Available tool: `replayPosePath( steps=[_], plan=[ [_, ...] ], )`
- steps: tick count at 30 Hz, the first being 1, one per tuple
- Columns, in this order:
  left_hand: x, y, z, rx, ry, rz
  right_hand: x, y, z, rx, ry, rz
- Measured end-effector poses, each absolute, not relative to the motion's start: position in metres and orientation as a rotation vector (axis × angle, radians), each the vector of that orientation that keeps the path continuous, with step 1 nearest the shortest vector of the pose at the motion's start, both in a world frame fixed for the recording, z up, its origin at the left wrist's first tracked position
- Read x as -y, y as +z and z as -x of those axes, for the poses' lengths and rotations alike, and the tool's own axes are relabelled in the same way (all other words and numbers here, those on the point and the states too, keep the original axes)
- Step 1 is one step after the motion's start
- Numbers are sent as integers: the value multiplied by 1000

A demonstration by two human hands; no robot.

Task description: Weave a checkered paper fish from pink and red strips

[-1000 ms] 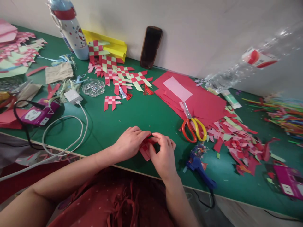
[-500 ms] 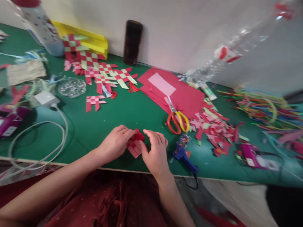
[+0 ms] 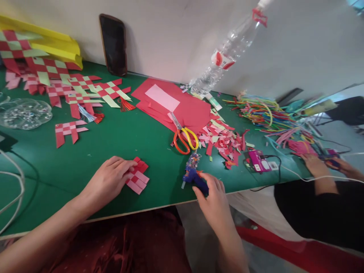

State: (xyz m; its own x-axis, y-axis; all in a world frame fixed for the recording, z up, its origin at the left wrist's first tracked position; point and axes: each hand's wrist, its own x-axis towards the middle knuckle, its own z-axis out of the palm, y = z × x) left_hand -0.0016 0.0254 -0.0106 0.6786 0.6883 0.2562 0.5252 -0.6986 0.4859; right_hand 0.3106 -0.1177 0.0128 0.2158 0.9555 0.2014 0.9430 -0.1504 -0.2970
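- One head-worn cam, up above the near edge of the flat green tabletop (image 3: 159, 151), aimed forward and down
- Pretty close in, so the wearer's bare left hand (image 3: 109, 176) and bare right hand (image 3: 214, 195) sit low in frame
- Wide though: catches the plain pale-grey wall (image 3: 170, 38) up top and dark-red cloth clothing (image 3: 133, 246) at the bottom

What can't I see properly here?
In the head view:
Woven paper: left side hidden by the left hand.
Blue glue gun: handle's end hidden by the right hand.
Plastic bottle: top cut off by the upper edge.
Beads: too small to tell their shapes.
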Motion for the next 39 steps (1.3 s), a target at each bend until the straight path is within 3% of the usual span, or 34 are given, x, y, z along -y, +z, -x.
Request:
replayPosePath(
  steps=[28, 36, 39],
  plan=[
    [-25, -4, -2, -1025, 554, -2498, 108, -2, -312, 1761, -18, 2107],
    [-26, -4, -1, -1024, 518, -2512, 113, 1, -314, 1451, 54, 2096],
    [-26, -6, -1, -1010, 519, -2521, 118, 10, -312, 1113, 272, 1954]
  ],
)
